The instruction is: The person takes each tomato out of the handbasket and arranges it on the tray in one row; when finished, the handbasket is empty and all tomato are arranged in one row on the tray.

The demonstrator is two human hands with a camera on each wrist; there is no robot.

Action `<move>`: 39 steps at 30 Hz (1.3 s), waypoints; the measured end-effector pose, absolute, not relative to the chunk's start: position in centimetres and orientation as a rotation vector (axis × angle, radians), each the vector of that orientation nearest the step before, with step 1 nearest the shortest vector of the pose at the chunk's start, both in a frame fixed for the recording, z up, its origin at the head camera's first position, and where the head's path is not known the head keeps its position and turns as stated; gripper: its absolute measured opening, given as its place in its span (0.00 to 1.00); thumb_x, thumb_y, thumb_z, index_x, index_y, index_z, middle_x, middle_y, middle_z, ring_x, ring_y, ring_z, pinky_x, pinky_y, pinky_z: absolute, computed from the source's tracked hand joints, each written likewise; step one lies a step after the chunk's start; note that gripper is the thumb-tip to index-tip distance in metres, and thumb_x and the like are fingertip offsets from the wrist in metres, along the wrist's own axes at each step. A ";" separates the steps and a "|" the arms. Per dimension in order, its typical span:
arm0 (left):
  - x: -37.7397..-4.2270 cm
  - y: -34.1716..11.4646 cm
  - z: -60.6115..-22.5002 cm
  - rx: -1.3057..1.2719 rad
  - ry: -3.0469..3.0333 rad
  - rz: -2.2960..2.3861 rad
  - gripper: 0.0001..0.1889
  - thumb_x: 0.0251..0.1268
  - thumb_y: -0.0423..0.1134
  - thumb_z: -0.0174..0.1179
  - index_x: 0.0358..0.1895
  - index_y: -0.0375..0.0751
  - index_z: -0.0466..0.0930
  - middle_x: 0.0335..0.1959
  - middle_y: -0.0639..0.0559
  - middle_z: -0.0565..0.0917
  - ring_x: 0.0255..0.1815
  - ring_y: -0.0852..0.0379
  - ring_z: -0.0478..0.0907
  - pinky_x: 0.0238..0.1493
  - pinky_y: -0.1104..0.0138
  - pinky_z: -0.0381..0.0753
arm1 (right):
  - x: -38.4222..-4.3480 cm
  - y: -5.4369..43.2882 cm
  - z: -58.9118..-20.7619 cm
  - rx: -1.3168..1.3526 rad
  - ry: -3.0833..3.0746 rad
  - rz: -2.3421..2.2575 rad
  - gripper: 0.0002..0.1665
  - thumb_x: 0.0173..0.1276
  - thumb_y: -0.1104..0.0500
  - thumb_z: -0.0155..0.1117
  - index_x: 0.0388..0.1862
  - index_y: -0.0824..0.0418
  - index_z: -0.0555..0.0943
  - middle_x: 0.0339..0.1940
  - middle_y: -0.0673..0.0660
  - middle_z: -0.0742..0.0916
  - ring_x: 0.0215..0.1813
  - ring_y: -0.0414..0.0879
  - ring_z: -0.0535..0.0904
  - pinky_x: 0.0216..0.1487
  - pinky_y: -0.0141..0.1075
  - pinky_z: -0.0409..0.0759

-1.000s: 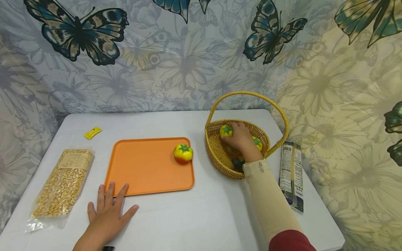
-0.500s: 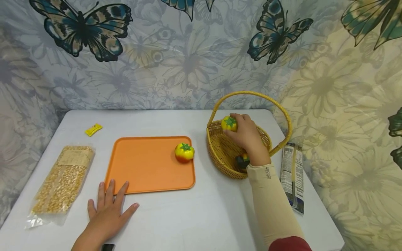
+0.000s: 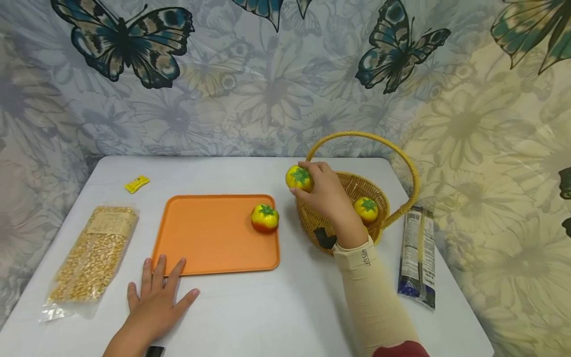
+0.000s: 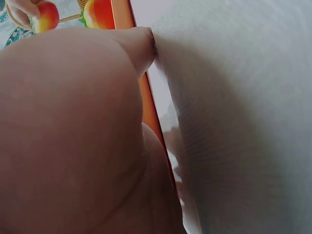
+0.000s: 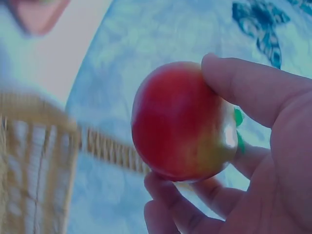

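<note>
My right hand (image 3: 327, 196) pinches a yellow-and-red tomato (image 3: 298, 178) with a green leafy top, between thumb and fingers. It holds the fruit over the left rim of the wicker basket (image 3: 352, 184), under the handle's left side. In the right wrist view the tomato (image 5: 180, 122) shows its red underside. Inside the basket lie another tomato (image 3: 367, 210) and a dark piece (image 3: 324, 239), partly hidden by the arm. A third tomato (image 3: 265, 218) sits at the right end of the orange tray (image 3: 209, 238). My left hand (image 3: 156, 305) lies flat with spread fingers, fingertips at the tray's near-left edge.
A clear bag of corn kernels (image 3: 93, 253) lies left of the tray. Behind it is a small yellow packet (image 3: 137, 184). Right of the basket lies a dark printed package (image 3: 418, 255). Butterfly-patterned cloth (image 3: 267, 99) hangs behind the white table (image 3: 250, 317).
My right hand has lifted the tomato out of the basket and carried it left past the rim. The left hand has stayed in place.
</note>
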State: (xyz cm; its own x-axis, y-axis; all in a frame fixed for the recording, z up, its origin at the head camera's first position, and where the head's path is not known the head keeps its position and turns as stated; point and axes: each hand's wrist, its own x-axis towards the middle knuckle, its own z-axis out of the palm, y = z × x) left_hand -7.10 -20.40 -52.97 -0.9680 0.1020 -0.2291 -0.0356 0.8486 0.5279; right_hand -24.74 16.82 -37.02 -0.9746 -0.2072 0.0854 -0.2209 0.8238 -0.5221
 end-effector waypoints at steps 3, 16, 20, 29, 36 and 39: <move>-7.1 -20.3 -52.8 0.043 2.775 0.792 0.51 0.74 0.74 0.52 0.87 0.45 0.48 0.85 0.28 0.29 0.80 0.31 0.09 0.61 0.19 0.17 | -24.6 15.0 -37.9 0.429 -2.969 0.923 0.42 0.72 0.48 0.75 0.81 0.52 0.71 0.73 0.62 0.74 0.71 0.60 0.71 0.70 0.55 0.74; -7.3 -20.4 -52.9 0.026 2.790 0.749 0.52 0.74 0.75 0.51 0.87 0.45 0.49 0.85 0.28 0.30 0.81 0.33 0.08 0.63 0.20 0.17 | -25.4 8.5 -42.3 0.620 -3.036 1.082 0.42 0.72 0.46 0.76 0.81 0.49 0.71 0.72 0.58 0.75 0.64 0.53 0.75 0.65 0.48 0.77; -7.3 -20.4 -53.0 0.020 2.788 0.745 0.51 0.74 0.75 0.51 0.87 0.45 0.49 0.86 0.28 0.31 0.81 0.33 0.09 0.63 0.20 0.18 | -25.7 7.5 -43.5 0.699 -3.019 1.104 0.42 0.73 0.45 0.75 0.82 0.48 0.70 0.73 0.56 0.74 0.66 0.52 0.74 0.68 0.47 0.76; -7.2 -20.3 -53.2 0.013 2.790 0.747 0.52 0.72 0.77 0.50 0.87 0.46 0.49 0.86 0.30 0.31 0.81 0.35 0.07 0.63 0.21 0.17 | -25.9 6.2 -45.5 0.903 -3.019 0.908 0.42 0.74 0.41 0.72 0.82 0.47 0.69 0.74 0.54 0.75 0.71 0.49 0.73 0.73 0.54 0.62; -7.3 -20.3 -53.2 0.010 2.795 0.739 0.53 0.71 0.78 0.49 0.87 0.46 0.49 0.86 0.28 0.31 0.80 0.35 0.07 0.63 0.20 0.16 | -25.9 5.5 -46.8 0.942 -3.033 0.668 0.42 0.74 0.37 0.71 0.81 0.47 0.70 0.72 0.52 0.78 0.73 0.49 0.71 0.77 0.54 0.58; -7.4 -20.4 -53.3 0.012 2.800 0.737 0.54 0.71 0.79 0.49 0.87 0.46 0.49 0.85 0.28 0.32 0.80 0.35 0.07 0.62 0.20 0.16 | -25.7 5.4 -47.1 0.930 -3.052 0.609 0.43 0.73 0.36 0.70 0.81 0.48 0.70 0.72 0.53 0.78 0.74 0.52 0.71 0.76 0.55 0.58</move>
State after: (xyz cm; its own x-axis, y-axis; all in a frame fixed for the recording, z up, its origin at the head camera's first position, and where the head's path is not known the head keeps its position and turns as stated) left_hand -7.35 -20.35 -53.29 -0.9697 0.0698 -0.2339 -0.0545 0.8722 0.4862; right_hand -25.69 5.36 -47.06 -0.8307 -0.5566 0.0071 -0.5167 0.7663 -0.3819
